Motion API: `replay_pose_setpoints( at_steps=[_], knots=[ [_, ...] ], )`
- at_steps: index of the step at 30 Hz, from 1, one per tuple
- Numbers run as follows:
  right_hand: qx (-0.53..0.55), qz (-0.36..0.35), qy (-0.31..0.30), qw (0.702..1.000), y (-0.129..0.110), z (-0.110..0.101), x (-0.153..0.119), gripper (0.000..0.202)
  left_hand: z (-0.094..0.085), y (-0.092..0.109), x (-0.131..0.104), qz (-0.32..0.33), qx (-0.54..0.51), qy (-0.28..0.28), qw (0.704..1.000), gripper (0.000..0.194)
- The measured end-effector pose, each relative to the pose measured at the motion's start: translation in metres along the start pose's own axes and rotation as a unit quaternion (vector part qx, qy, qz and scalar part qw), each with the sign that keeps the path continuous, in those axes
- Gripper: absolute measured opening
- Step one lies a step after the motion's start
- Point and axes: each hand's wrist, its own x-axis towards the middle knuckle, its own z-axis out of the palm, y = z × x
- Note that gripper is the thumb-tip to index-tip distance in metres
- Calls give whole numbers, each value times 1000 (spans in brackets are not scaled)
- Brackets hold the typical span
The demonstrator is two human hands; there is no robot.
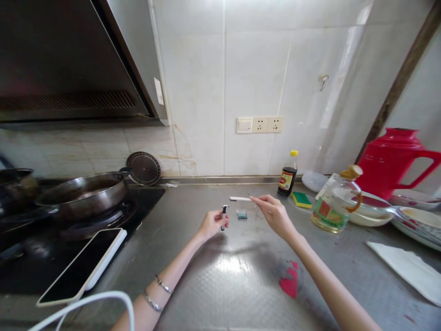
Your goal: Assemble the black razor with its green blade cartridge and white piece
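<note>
My left hand (212,224) is closed around a small razor (224,218), upright, with a T-shaped head on top and a grey and black handle. Farther right, my right hand (272,212) pinches one end of a thin white stick (242,199). The stick lies level just above or on the counter, its greyish tip pointing left; I cannot tell whether that tip has bristles. Between the hands, a small clear pack with green and dark strips (242,215), like razor cartridges, rests on the steel counter (206,285).
A phone (82,266) with a white cable lies by the stove edge, near a steel pan (86,195). To the right stand a soy sauce bottle (287,174), a sponge (302,200), a glass oil jug (334,207), bowls, a red thermos (389,161) and a white paper (406,266).
</note>
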Motion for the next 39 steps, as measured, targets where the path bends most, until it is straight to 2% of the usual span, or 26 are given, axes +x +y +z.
replay_pose_setpoints(
  at_steps=[5, 12, 15, 19, 26, 34, 39],
  knots=[
    [-18, -30, -32, 999, -18, 3, 2, 36, 1, 2, -1, 2, -15, -15, 1000, 17],
    [-40, -36, -10, 998, 4, -8, -5, 36, -4, 9, -1, -23, -24, 4, 999, 22],
    [-39, -35, -2, 999, -9, -7, 0, 36, 0, 8, -2, -13, -23, -12, 1000, 21],
    [-40, -60, -30, 997, -26, -5, 5, 37, 3, 8, -2, -6, -35, -25, 999, 21],
    [-59, -48, -18, 997, 1, -10, -9, 37, -2, 11, -3, -1, -9, -9, 1000, 17],
    [-62, -60, -2, 996, -20, -6, 5, 39, 2, 18, -4, -3, -28, -15, 999, 22],
    [-56, -55, -1, 997, -4, -5, 0, 39, -1, 21, -4, 2, -14, -11, 1000, 20]
  ],
)
